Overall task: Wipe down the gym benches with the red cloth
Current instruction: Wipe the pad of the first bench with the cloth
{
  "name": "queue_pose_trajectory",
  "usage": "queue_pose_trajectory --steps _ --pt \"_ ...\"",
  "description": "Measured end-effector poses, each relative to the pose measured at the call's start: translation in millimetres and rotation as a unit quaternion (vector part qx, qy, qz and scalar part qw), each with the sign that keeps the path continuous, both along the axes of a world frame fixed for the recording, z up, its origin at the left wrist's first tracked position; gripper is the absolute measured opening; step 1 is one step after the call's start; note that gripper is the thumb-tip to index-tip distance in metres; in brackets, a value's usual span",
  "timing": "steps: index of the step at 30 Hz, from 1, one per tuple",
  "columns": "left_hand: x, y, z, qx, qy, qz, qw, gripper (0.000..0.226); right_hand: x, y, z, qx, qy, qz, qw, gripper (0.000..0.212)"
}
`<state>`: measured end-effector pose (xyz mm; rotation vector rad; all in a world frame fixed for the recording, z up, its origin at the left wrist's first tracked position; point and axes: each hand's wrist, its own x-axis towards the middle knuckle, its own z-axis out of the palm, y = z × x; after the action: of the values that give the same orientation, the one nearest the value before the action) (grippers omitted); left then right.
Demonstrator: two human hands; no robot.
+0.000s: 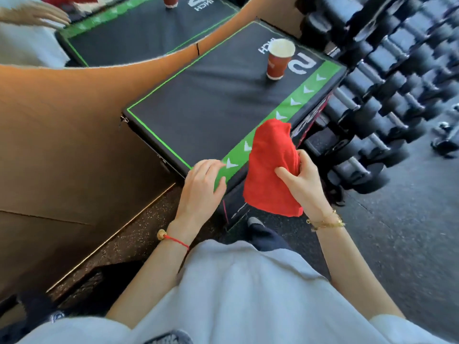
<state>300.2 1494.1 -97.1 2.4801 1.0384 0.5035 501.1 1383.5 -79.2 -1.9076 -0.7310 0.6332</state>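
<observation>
Two hands low in the middle, both at the near corner of a black box point(211, 108). Right hand point(304, 184) at about 4 o'clock from the middle, fingers curled tight around a red cloth point(270, 167), thumb pressed into the folds. Cloth bunched up, top end lying on the green strip point(288, 105) along the box's right edge, bottom end hanging down past the box's side. Left hand point(203, 187) just beside it at 7 o'clock, fingers bent a little and close together, tips resting on the box's near corner, holding nothing. Red string point(177, 240) on the left wrist, gold bracelets point(327, 220) on the right. One red paper cup point(279, 59) standing upright on the far end of the box, at 1 o'clock, well apart from the cloth. Dark dumbbells point(387, 95) in rows at 2 o'clock, right beside the box. Mirror point(99, 33) at 11 o'clock.
</observation>
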Motion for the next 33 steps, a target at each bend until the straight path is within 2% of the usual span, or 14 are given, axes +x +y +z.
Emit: queue_pose_trajectory --steps 4,9,19,25,33 --pt "4 -22 7 -0.014 -0.002 -0.091 0.996 0.033 -20 -61 3 -0.010 0.001 -0.080 0.997 0.028" --pt "23 -58 13 -0.022 -0.011 -0.211 0.977 0.032 -40 -140 2 -0.009 0.000 -0.193 0.981 0.020" --pt "73 -169 20 -0.019 -0.026 -0.415 0.909 0.032 -87 -292 0 -0.017 -0.001 -0.412 0.911 0.023" --pt "91 -266 20 -0.023 -0.034 -0.496 0.868 0.031 -115 -389 4 0.003 0.001 -0.499 0.867 0.022" --pt "91 -422 11 -0.035 -0.054 -0.555 0.829 0.030 -147 -543 13 -0.002 -0.004 -0.548 0.837 0.022"
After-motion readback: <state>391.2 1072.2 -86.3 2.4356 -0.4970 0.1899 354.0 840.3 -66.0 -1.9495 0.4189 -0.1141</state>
